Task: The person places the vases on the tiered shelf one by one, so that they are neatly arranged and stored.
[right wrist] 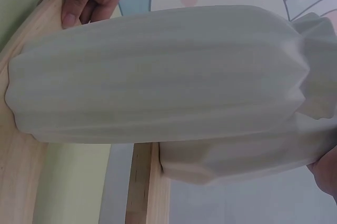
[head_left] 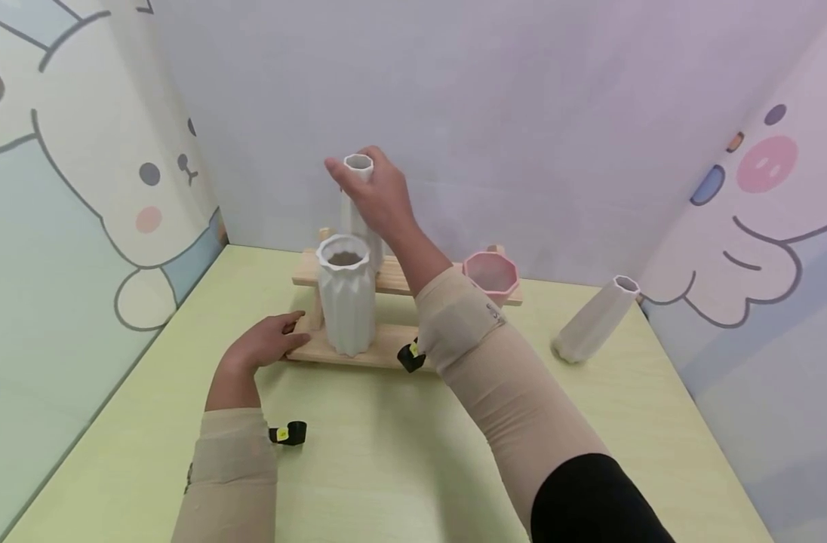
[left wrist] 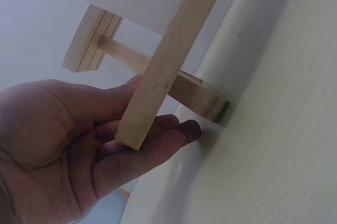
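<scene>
My right hand (head_left: pixel 384 192) grips the neck of a tall, narrow white vase (head_left: pixel 357 215), which stands upright on the upper board of a two-tier wooden shelf (head_left: pixel 400 280). In front of it, on the lower board, is a wider white fluted vase (head_left: pixel 348 302) with a scalloped rim; it hides part of the tall one. At the shelf's left end my left hand (head_left: pixel 267 341) holds the end of the lower board. In the left wrist view the thumb and fingers lie on either side of that board (left wrist: pixel 163 71).
A pink faceted pot (head_left: pixel 491 275) sits at the right end of the upper board. Another slim white vase (head_left: pixel 595 320) stands on the pale table (head_left: pixel 359 467) to the right. Cartoon-printed walls (head_left: pixel 488 113) enclose the table at the back and sides.
</scene>
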`<control>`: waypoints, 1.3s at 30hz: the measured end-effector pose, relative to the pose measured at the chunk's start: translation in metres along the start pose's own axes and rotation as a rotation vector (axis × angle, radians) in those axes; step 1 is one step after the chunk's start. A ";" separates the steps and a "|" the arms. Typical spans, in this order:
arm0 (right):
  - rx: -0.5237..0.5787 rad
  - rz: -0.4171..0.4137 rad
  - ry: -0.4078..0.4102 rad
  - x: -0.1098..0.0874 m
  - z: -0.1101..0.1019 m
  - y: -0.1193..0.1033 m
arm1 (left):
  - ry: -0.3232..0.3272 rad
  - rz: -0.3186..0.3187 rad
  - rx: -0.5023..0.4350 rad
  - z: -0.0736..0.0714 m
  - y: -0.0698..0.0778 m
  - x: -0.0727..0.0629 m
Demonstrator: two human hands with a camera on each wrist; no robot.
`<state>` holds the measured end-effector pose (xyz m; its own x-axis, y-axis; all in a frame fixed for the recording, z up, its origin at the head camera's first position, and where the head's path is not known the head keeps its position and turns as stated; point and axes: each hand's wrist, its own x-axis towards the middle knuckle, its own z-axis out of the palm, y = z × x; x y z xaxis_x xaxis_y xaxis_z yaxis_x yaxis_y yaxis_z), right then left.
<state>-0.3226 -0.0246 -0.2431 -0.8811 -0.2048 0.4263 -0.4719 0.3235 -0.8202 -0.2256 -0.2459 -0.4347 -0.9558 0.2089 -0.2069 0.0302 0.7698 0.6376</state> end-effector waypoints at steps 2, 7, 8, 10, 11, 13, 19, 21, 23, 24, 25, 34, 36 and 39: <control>-0.005 0.000 0.000 0.002 0.000 0.001 | -0.001 0.001 0.001 0.000 0.001 0.000; -0.003 0.009 -0.022 0.006 0.001 0.004 | -0.005 -0.003 -0.004 0.000 0.002 0.000; -0.001 0.012 -0.025 0.007 0.001 0.005 | -0.006 -0.005 -0.005 -0.001 0.002 -0.001; 0.007 0.022 -0.031 0.009 0.001 0.006 | -0.006 -0.007 -0.005 -0.001 0.002 -0.002; 0.010 0.027 -0.036 0.010 0.001 0.007 | -0.006 -0.007 -0.006 -0.002 0.002 -0.002; 0.019 0.028 -0.043 0.011 0.002 0.008 | -0.007 -0.008 -0.003 -0.003 0.001 -0.004; 0.079 0.022 -0.093 0.014 0.006 0.009 | -0.005 -0.007 0.007 -0.004 -0.001 -0.006; 0.097 0.014 -0.116 0.014 0.007 0.009 | -0.007 -0.010 0.009 -0.004 -0.002 -0.006; 0.113 0.007 -0.123 0.014 0.007 0.009 | -0.004 -0.012 0.011 -0.004 -0.002 -0.007; 0.119 0.004 -0.121 0.014 0.007 0.009 | -0.003 -0.010 0.010 -0.004 -0.002 -0.007; 0.123 0.006 -0.116 0.014 0.007 0.009 | -0.003 -0.009 0.009 -0.004 -0.002 -0.007; 0.126 0.037 -0.057 0.014 0.011 0.007 | -0.012 -0.013 0.017 -0.007 0.001 -0.009; 0.119 0.040 -0.058 0.014 0.012 0.007 | -0.012 -0.017 0.016 -0.007 0.001 -0.010; 0.104 0.048 -0.056 0.013 0.013 0.007 | -0.016 -0.021 0.009 -0.007 0.001 -0.011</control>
<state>-0.3370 -0.0369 -0.2480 -0.8984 -0.2437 0.3654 -0.4206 0.2375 -0.8756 -0.2168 -0.2512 -0.4267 -0.9516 0.2021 -0.2316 0.0131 0.7794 0.6264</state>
